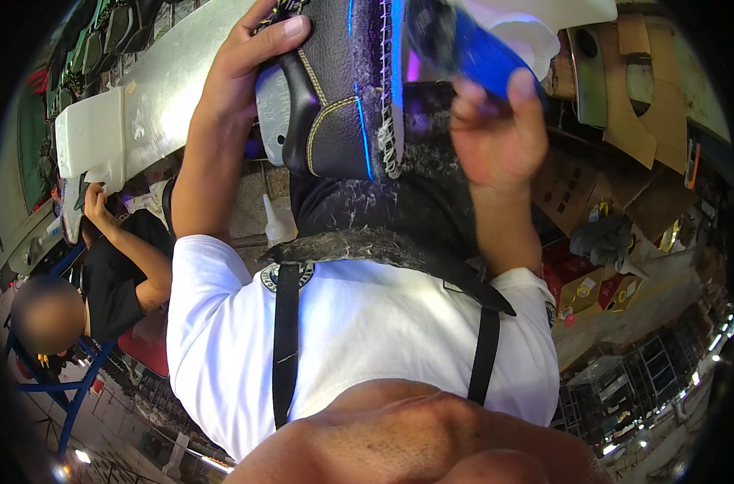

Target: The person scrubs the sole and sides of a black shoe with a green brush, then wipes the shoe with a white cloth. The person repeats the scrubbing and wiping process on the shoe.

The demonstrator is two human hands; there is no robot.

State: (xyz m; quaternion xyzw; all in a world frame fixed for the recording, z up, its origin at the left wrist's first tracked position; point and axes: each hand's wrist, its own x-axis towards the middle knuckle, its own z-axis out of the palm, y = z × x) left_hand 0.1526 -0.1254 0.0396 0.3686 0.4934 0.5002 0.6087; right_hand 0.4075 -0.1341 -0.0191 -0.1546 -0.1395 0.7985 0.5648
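Note:
My left hand [258, 44] is closed on a black leather shoe upper [334, 133] with yellow stitching, its thumb along the leather. A grey shoe last [275, 117] shows inside the upper's opening. White lacing thread runs along the upper's bottom edge, and streaks of blue light fall on the leather. My right hand [500, 129] grips a blue-handled brush [492, 60] just right of the upper. The brush's dark head is blurred by motion; whether it touches the edge I cannot tell. Below both hands lies a dark apron [367, 210] flecked with pale residue.
A long pale metal bench [161, 81] runs at the left, with several dark shoes [100, 40] beyond it. A white basin [532, 40] stands at the far right, near cardboard boxes [581, 189]. A white squeeze bottle [278, 222] is near my left elbow. A co-worker [117, 274] sits at the left.

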